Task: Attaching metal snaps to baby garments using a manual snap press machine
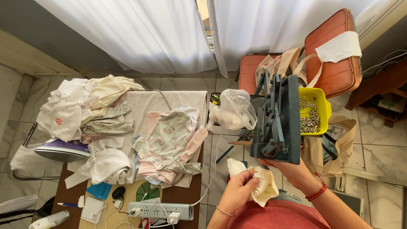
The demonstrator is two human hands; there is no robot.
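Nearest the camera, the left hand (237, 191) pinches a cream garment (259, 183), thumb and fingers closed on a fold near its edge, so that the cloth bunches up just below the blue hand press (277, 121). The grip is narrow and tight, seemingly to keep one small spot of fabric steady and exposed. The right hand (285, 168) reaches up under the press with its fingers against the base; whether it clasps anything there I cannot tell, since the press hides the fingertips.

Right of the press, touching its side, sits a yellow tub (322, 106) of small metal snaps, close enough for the right hand to reach. Left of the press hangs a crumpled clear plastic bag (235, 108). Farther left of the press a table (186, 195) carries a stack of floral baby bodysuits (169, 142), a heap of pale clothes (85, 106), a purple iron (61, 149) and a white power strip (161, 210). Behind the press stand orange chairs (335, 55).
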